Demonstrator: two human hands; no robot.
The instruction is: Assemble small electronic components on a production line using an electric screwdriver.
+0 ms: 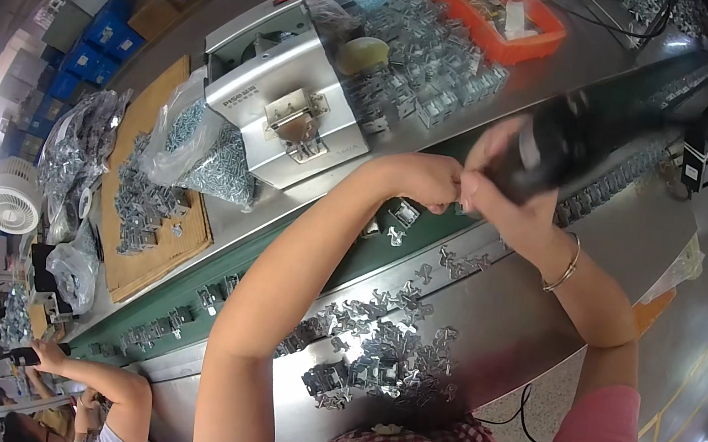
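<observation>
Right hand [511, 214] gripping black tool [558, 150], axis slanting rightward, left hand [422, 177] curled, contents unclear

Steel bench [504, 324] carries loose metal parts [385, 346], silver machine [267, 96], orange bin [524, 52], green belt [353, 265].

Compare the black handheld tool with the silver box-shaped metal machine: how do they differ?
The black handheld tool is dark and blurred; the silver box-shaped metal machine is shiny and clearer. The tool is gripped in the right hand; the machine stands on the grey bench.
</observation>
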